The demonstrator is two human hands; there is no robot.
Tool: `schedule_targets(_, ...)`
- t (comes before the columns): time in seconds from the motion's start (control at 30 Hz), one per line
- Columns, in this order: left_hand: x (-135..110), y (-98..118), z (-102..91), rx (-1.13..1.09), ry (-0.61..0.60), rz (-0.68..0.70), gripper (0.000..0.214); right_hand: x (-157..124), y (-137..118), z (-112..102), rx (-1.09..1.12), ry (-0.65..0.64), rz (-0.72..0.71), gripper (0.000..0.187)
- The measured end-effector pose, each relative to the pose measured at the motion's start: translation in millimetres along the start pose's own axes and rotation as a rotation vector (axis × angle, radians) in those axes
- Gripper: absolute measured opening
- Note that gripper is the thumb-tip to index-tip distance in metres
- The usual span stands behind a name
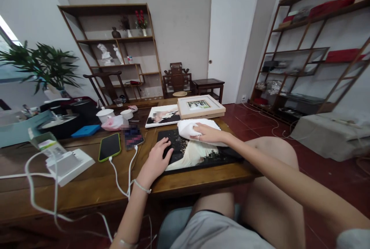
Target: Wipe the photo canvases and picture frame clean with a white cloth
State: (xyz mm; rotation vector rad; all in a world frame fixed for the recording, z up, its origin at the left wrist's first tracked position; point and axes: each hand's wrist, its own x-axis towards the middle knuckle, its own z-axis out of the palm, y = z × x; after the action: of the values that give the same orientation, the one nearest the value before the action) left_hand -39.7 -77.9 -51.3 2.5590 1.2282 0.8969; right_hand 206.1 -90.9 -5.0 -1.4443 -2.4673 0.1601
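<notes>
A dark photo panel [179, 152] showing a pale dress lies flat at the front of the wooden table [173, 182]. My left hand [157, 160] rests on the panel's left edge, fingers spread. On the panel's far side, my right hand [206, 132] grips a white towel [187, 128] and presses it against the surface. The towel covers part of the picture. Just behind lie a white-edged photo panel [162, 116] and a light wooden picture frame [202, 105].
Two phones [110, 147] with white charging cables [118, 183] lie to the left, beside a white power strip [75, 166]. Farther left are a blue box [86, 130], white cups [104, 114] and a dark pot [59, 123]. My knees are beneath the table's right end.
</notes>
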Motion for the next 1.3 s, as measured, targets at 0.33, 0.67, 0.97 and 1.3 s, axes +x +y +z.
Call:
schedule_targets(0.33,-2,0,3.2,0.03,0.005,-0.011,0.033,-46,-55,7,-0.021,-0.04,-0.082,0.018)
schedule_targets(0.67,-3,1,2.3,0.051,-0.008,-0.019,0.034,-53,-65,-2,0.028,-0.058,-0.138,0.019)
schedule_targets(0.97,-2,-1,2.3,0.056,0.015,0.031,0.031,39,-23,12,-0.111,0.031,0.016,0.024)
schedule_targets(1.3,-3,4,1.2,0.043,-0.026,-0.054,0.044,-38,-72,8,-0.062,-0.038,-0.098,0.019)
